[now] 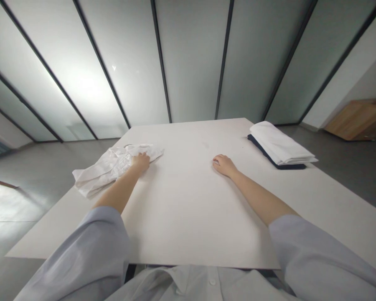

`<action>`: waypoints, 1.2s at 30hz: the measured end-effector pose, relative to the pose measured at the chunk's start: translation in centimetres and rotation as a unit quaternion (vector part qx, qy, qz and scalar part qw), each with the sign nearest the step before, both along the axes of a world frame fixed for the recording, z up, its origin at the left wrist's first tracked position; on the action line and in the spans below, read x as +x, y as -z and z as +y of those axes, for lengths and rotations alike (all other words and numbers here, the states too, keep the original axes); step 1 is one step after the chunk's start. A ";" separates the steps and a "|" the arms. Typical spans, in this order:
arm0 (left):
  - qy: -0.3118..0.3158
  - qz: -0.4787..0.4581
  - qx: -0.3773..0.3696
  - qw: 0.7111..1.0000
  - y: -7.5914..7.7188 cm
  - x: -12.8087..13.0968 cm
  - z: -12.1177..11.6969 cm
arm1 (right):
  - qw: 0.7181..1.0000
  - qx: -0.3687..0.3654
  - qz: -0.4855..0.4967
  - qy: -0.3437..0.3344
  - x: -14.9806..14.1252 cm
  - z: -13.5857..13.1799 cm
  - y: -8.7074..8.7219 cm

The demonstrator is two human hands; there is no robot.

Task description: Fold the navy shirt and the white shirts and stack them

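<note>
Fingers of our left hand (141, 161) curl over the right part of a rumpled white cloth (98, 171); we can't tell if they pinch it. Cloth lies on the left of our white table (188, 209), creased, gathered near the hand, flatter lower left, overhanging the edge. Our right hand (224, 165), mid-table: fingers loosely curled, close together, tips unclear. Far right, folded white cloth (278, 143) on navy cloth (290, 167).

Straight ahead of me, frosted panels (191, 62) stretch right across, dark bars (161, 62) slicing between them! A bright glow (84, 83) blazes on the left ones. I'm facing a white table (188, 217), grey floor (44, 175) around it, and far right, a wooden box (357, 119) by a pale wall (347, 81)!
</note>
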State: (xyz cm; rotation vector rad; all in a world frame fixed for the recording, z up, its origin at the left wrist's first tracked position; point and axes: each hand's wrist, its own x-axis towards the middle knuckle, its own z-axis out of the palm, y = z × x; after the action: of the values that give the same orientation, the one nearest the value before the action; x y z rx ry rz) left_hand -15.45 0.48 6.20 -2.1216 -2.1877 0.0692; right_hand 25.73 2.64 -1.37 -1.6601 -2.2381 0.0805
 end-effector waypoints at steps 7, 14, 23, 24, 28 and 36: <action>-0.204 -0.274 0.291 0.894 -5.4 0.5 2.7 | 1.000 -0.003 -0.009 0.017 -0.2 -0.2 -0.3; 0.026 -0.386 0.374 0.843 -9.1 12.1 6.8 | 0.999 0.000 0.045 0.027 -0.5 0.0 0.0; 0.413 -0.185 0.014 0.892 3.3 24.3 -0.4 | 0.892 0.180 0.291 0.297 5.3 1.4 -1.0; 0.404 -0.186 0.039 0.895 4.3 24.0 -1.2 | 0.895 0.192 0.275 0.294 5.7 1.3 -1.0; 0.424 -0.214 0.051 0.879 5.9 21.9 -2.5 | 0.953 0.177 0.172 0.176 4.5 0.9 -1.1; 0.414 -0.176 0.042 0.892 5.9 21.5 -1.7 | 0.999 -0.042 -0.018 -0.015 1.2 1.1 0.1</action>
State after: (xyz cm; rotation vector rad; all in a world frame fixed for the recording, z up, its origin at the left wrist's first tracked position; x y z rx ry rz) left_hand 6.04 -1.24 0.31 -2.9760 -1.1672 -0.4891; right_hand 26.96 3.76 -1.44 -1.6845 -2.3169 0.1559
